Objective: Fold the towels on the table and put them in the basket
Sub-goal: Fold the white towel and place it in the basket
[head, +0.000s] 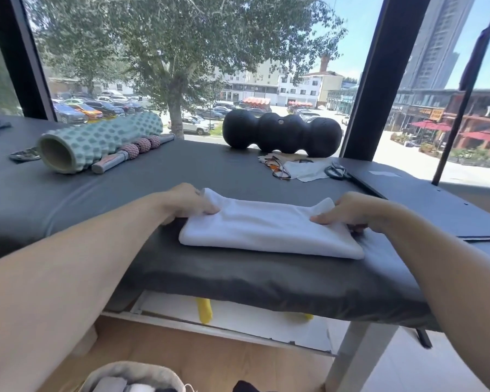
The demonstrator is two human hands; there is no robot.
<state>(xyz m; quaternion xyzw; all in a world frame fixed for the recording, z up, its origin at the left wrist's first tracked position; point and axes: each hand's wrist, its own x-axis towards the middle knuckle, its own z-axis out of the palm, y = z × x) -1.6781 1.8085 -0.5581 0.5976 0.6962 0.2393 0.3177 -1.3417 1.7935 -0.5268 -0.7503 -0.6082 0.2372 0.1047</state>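
We are facing a sunlit window [198, 66] with dark frames [379, 80]; daylight is falling across the wooden floor [210, 360].

Hands [269, 212] gripping folded wht towel [266, 233] ends

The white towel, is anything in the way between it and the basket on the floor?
Nothing visible blocks it. The folded white towel lies near the padded grey table edge, held at both ends by the left hand and right hand. The grey fabric basket sits below on the floor, its top open.
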